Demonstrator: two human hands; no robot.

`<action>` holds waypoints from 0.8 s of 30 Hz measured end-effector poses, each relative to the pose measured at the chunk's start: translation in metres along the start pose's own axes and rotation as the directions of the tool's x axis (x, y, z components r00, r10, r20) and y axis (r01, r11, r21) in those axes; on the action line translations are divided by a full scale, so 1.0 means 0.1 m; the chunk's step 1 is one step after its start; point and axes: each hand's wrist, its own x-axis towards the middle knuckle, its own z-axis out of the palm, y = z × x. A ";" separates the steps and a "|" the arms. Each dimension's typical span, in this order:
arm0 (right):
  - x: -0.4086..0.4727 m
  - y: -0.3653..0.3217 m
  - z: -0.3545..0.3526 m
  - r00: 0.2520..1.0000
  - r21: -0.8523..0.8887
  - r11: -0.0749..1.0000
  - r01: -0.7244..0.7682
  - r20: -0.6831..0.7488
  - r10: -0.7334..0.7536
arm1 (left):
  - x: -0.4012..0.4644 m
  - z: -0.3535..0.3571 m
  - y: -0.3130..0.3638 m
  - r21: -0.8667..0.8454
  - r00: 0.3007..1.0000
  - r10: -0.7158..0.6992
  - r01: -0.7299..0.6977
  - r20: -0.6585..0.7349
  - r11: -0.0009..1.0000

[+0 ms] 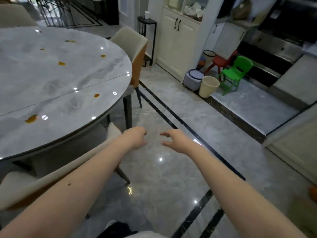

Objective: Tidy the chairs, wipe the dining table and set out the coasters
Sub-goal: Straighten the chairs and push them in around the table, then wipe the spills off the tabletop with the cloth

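A round grey marble dining table (56,78) fills the upper left, its top dotted with several orange-brown spills (31,119). A cream chair (42,179) stands tucked under the table's near edge, below my left forearm. A second cream and orange chair (132,48) stands at the table's far right side. My left hand (135,137) and my right hand (173,139) are stretched out side by side over the floor, both with loosely curled fingers that hold nothing. No coasters or cloth show.
White cabinets (176,42) line the right wall behind a black side stand (147,31). A cream bin (208,86), a grey stool (193,79), and green (235,73) and red (221,61) child chairs stand by the kitchen step. Glossy tiled floor (171,169) lies ahead.
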 end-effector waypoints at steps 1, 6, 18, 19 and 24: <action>-0.11 0.17 -0.06 0.999 0.020 0.999 -0.039 -0.018 0.039 | 0.08 0.00 0.20 0.015 0.999 0.039 -0.039 0.002 0.999; -0.86 0.94 -0.32 0.938 0.162 0.952 -0.261 -0.192 0.290 | 0.42 0.03 1.27 0.082 0.954 0.295 -0.299 0.062 0.951; -2.84 1.44 -0.15 0.313 0.650 0.466 -0.600 -0.345 0.885 | 0.39 0.45 3.43 0.123 0.405 0.836 -0.913 0.371 0.388; -2.97 1.38 -0.08 0.248 0.686 0.424 -0.591 -0.345 0.905 | 0.33 0.50 3.54 0.108 0.351 0.848 -0.936 0.398 0.336; -3.48 0.93 0.28 -0.066 0.812 0.211 -0.544 -0.292 0.954 | -0.15 0.72 3.90 -0.001 0.076 0.864 -0.996 0.497 0.088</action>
